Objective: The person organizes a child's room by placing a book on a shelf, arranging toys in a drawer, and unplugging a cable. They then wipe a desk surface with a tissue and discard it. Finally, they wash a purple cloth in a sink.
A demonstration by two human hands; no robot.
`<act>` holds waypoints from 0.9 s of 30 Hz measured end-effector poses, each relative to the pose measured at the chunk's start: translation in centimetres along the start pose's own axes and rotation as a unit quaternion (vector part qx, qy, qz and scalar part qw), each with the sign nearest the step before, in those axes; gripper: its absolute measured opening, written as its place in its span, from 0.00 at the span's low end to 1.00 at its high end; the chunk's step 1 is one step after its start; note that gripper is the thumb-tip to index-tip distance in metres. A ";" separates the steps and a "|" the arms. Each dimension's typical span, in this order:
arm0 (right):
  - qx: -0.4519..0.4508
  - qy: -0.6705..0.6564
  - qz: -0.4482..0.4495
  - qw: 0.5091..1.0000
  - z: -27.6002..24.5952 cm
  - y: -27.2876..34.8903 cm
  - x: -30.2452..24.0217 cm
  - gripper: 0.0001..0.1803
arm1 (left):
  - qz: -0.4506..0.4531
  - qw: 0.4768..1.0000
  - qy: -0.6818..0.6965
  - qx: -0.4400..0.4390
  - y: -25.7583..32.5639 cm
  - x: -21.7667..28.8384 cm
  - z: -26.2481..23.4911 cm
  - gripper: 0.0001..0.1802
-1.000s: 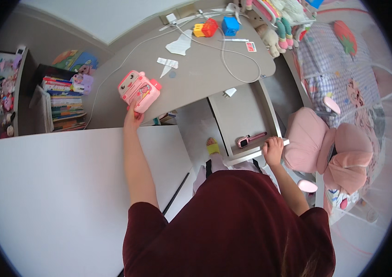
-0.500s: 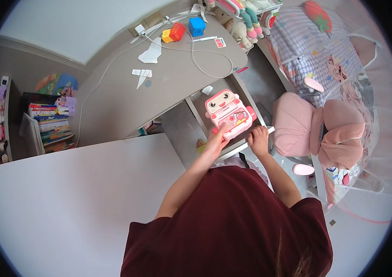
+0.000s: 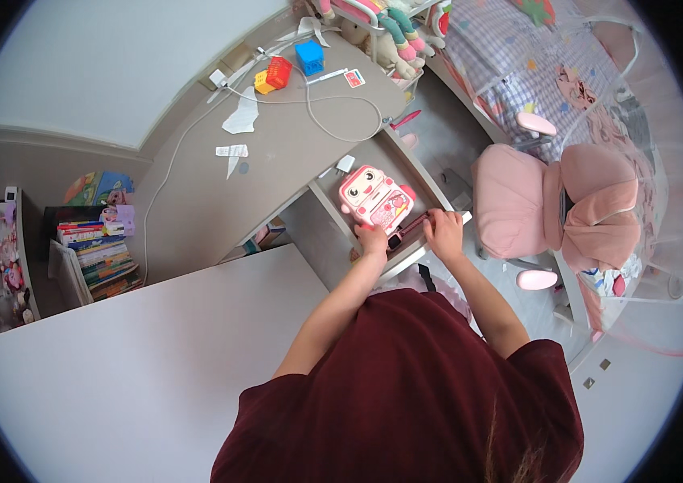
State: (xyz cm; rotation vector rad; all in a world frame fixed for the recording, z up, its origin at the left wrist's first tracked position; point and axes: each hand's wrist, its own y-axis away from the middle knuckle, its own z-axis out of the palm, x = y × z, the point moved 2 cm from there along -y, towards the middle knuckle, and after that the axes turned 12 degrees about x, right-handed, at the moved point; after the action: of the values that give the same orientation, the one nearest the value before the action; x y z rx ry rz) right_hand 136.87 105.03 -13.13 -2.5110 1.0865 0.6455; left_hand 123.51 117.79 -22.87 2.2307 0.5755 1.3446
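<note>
A pink and white toy shaped like a robot (image 3: 375,198), with a smiling face printed on it, sits within the pulled-out drawer (image 3: 415,165). My left hand (image 3: 371,240) is closed on its near lower edge. Over the drawer's front panel, near the right corner, my right hand (image 3: 444,231) bends inward with its fingers together. A thin pink strip (image 3: 414,226) with a dark end lies beside the toy and reaches toward those fingers. Whether they grip the strip is hidden. A small white plug-like piece (image 3: 345,163) lies at the drawer's back left.
On the grey desk (image 3: 189,185) are a white cable (image 3: 313,121), torn paper (image 3: 241,117), a red toy basket (image 3: 279,72) and a blue one (image 3: 309,58). A pink chair (image 3: 510,201) stands right of the drawer. Books (image 3: 96,253) fill a shelf at left.
The toy has gone down into the drawer with my left hand on it. My right hand has shifted slightly inward over the drawer front. The pink strip now shows, and the whole view has shifted.
</note>
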 end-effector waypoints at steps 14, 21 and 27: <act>-0.069 -0.071 0.002 0.995 5.5 -1.1 -3.8 0.43 | 0.438 0.888 0.008 0.141 -6.0 17.1 -16.5 0.24; -0.026 -0.049 -0.147 0.988 2.5 -1.4 -2.8 0.35 | 0.398 0.889 -0.158 0.161 -20.4 21.2 -20.5 0.16; -0.020 -0.024 -0.146 0.989 1.8 -1.0 -2.7 0.24 | 0.452 0.809 -0.319 0.200 -23.8 21.9 -18.0 0.17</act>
State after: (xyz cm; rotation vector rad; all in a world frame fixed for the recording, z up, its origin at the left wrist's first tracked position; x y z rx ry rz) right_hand 135.51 108.08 -13.12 -2.6030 0.6748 0.6447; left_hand 114.19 152.56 -14.16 3.2722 -0.5978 0.6870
